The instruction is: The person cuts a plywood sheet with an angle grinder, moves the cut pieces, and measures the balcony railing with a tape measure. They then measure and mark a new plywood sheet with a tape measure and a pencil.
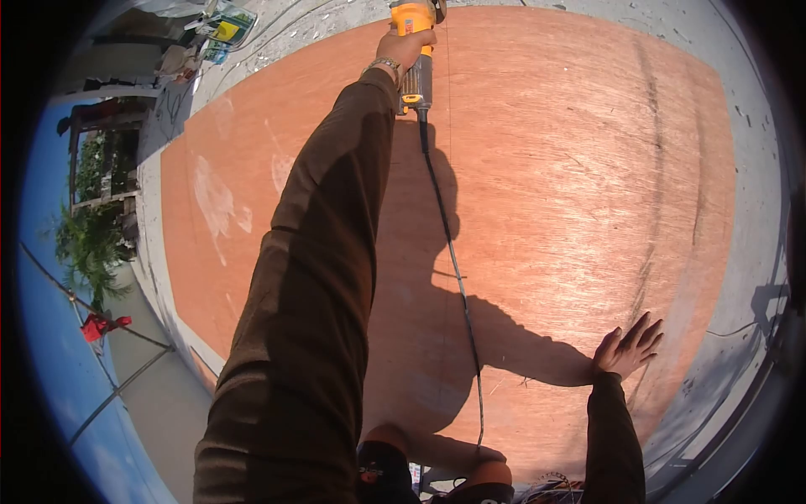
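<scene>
My left hand (406,49), a watch or bracelet at its wrist, is wrapped round the body of a yellow and black power tool (413,80), apparently an angle grinder, at the top centre. The tool's head is partly cut off by the frame edge. From its rear a black cord (452,244) runs down across a large reddish-brown plywood sheet (546,168). A thin straight line runs along the sheet beside the tool. Lower right, my right hand (625,351) lies flat on the plywood with its fingers spread, holding nothing.
My knees (487,480) are at the bottom edge, near some wires (554,485). Pale concrete (743,160) surrounds the sheet. Bags and debris (227,32) lie at the upper left. A red cloth (105,326) hangs near poles at the left.
</scene>
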Motion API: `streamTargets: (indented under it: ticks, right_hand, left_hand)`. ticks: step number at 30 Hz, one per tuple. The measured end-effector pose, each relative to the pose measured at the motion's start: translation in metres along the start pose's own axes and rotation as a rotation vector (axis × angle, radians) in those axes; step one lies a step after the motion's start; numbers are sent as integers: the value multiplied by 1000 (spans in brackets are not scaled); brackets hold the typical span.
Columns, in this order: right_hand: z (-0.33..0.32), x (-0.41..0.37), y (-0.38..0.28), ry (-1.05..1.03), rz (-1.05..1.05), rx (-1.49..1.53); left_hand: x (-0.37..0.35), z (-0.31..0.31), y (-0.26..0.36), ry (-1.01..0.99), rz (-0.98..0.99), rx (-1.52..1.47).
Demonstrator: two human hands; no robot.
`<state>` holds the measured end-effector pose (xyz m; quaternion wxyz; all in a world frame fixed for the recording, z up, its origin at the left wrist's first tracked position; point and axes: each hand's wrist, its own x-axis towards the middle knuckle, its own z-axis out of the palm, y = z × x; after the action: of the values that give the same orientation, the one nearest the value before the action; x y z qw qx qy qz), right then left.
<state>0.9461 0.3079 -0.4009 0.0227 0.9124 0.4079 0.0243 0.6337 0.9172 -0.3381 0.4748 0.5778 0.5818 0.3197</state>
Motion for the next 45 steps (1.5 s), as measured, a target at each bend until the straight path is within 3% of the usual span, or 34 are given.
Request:
streamTargets:
  ticks: [6,9,15,45]
  right_hand:
    - [-1,0,-1,-10,4,5]
    - [-2,0,-2,-9,3,22]
    - [-6,1,-4,-17,9,29]
    - [-4,1,-2,-44,28,35]
  left_hand:
    - [1,-3,0,-27,-66,-93]
    - [6,-4,-4,-8,9,-26]
    - [-1,-4,2,-4,-77,-26]
    - [20,-2,-8,-8,-90,19]
